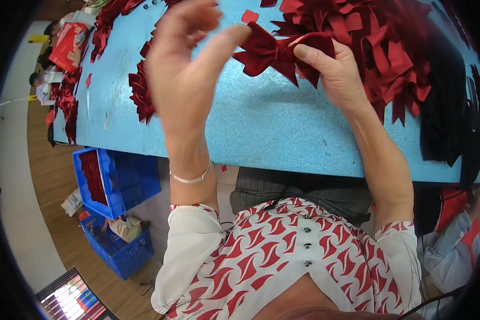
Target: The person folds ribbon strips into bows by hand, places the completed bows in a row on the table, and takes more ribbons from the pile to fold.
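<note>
A dark red velvet bow [276, 53] with a pinched middle and pointed tails hangs above the blue table. My right hand [333, 66] grips its right loop, thumb on the front. My left hand [184, 64] is raised on the other side, slightly blurred, its thumb spread away from the fingers. That thumb's tip lies close to the bow's left loop; whether it touches cannot be made out. Under and behind my right hand lies a big heap of red bows and ribbon pieces [392, 66]. More dark red bows [142, 93] are partly hidden behind my left hand.
The blue table [282, 144] runs across in front of me. Black cloth [447, 106] lies at its right. Blue crates [138, 181] stand on the floor at left, one holding red material, and a small child is by the lower crate [109, 250]. Another person [456, 250] sits at right.
</note>
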`<state>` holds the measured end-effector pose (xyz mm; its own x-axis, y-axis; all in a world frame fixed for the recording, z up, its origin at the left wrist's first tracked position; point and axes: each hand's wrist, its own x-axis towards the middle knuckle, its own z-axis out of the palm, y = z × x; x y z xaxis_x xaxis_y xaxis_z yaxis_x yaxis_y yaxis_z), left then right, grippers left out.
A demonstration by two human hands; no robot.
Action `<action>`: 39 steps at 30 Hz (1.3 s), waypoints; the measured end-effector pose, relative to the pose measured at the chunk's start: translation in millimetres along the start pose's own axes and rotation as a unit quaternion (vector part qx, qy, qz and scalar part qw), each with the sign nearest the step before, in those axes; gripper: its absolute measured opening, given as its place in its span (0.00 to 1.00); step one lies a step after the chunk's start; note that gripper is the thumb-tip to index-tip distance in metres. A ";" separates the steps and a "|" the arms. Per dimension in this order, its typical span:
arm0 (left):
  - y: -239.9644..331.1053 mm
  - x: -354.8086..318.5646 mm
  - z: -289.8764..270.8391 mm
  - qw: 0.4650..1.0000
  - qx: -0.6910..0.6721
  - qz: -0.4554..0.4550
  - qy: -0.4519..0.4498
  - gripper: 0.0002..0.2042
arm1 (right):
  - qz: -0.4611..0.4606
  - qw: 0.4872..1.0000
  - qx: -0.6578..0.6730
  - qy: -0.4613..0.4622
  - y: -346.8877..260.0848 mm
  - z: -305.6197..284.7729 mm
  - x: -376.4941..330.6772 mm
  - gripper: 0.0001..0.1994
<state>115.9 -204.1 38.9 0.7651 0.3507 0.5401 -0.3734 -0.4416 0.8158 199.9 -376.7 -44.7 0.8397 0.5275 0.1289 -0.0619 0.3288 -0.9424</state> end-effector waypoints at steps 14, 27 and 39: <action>-62.9 -1.7 30.2 0.897 -0.277 -0.318 -0.135 0.15 | 0.056 0.998 0.042 0.003 -4.5 -7.1 6.2 0.09; -77.1 -15.0 49.7 0.783 -0.423 -0.441 -0.113 0.06 | -0.043 0.996 0.029 0.070 3.7 -8.8 8.1 0.07; -72.6 -23.3 59.9 0.743 -0.496 -0.440 -0.091 0.04 | 0.000 0.986 0.138 0.093 3.0 -9.6 8.5 0.08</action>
<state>156.5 -229.7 -45.3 0.9668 -0.0143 -0.2552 0.1793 0.7496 0.6372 212.0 -378.7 -49.4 0.9224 0.3834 0.0470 -0.1841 0.5434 -0.8190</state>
